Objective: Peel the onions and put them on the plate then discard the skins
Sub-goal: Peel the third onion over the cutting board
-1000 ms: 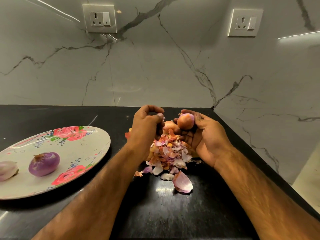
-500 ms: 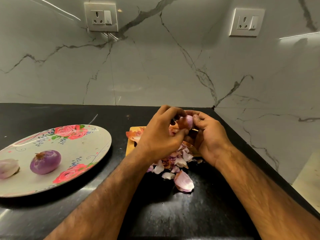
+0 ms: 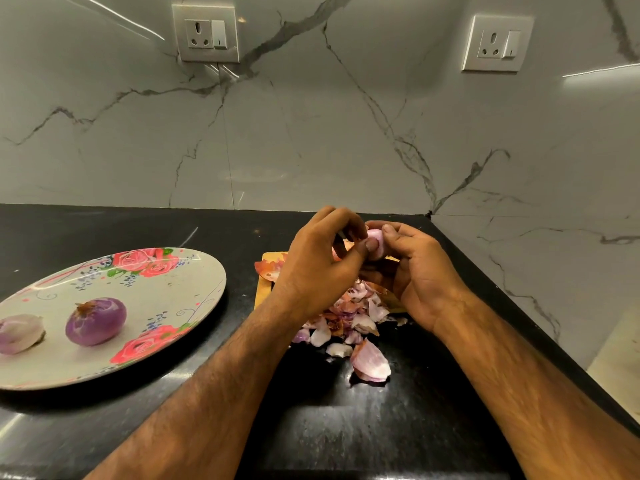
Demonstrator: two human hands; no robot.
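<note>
Black countertop (image 3: 363, 434) below marble wall: right of centre, the left hand (image 3: 318, 268) pinches skin on a small onion (image 3: 375, 242) that the right hand (image 3: 419, 275) grips, above the skins (image 3: 349, 320). Peeling looks midway; next comes stripping the rest, then the plate (image 3: 69, 362) at lower left. Fingers hide the onion's axis.

Your plate (image 3: 180, 299) was cream with pink-red roses, green leaves and blue specks. On it, one bulb (image 3: 96, 322) was purple, the other bulb (image 3: 19, 334) whitish-violet. The onion (image 3: 376, 235) you held was pale pink, the skins (image 3: 346, 317) pink, white and rust, the counter (image 3: 104, 230) speckled black, and the wall (image 3: 311, 133) grey-veined white.
</note>
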